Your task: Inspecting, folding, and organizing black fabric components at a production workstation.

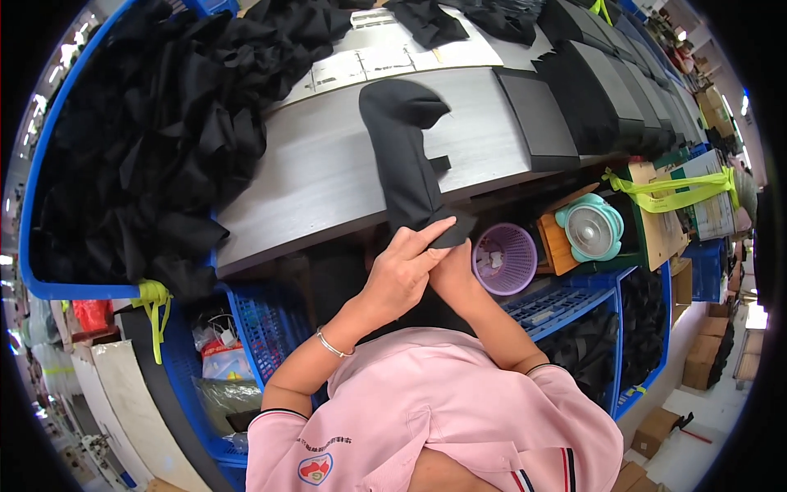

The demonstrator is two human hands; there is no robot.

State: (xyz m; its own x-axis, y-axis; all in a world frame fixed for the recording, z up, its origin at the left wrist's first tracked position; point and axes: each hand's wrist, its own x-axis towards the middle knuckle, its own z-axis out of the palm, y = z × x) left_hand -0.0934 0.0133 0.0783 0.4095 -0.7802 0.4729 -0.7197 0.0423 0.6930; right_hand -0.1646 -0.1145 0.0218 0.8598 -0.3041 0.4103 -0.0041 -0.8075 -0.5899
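A long black fabric piece (399, 164), curved at its far end and with a small tab on its right side, lies across the front edge of the grey table (307, 172). Its near end reaches over that edge into my hands. My left hand (400, 266) pinches this end from the left, index finger and thumb stretched along the cloth. Close against it, my right hand (452, 266) grips the same end from the right; the cloth and my left hand cover most of its fingers.
A blue bin (82, 291) heaped with black cloth (164, 139) stands at the left. Stacked black panels (537, 119) line the table's right side. Below the right edge are a purple basket (504, 258) and a small turquoise fan (590, 228). Blue crates (266, 336) flank my lap.
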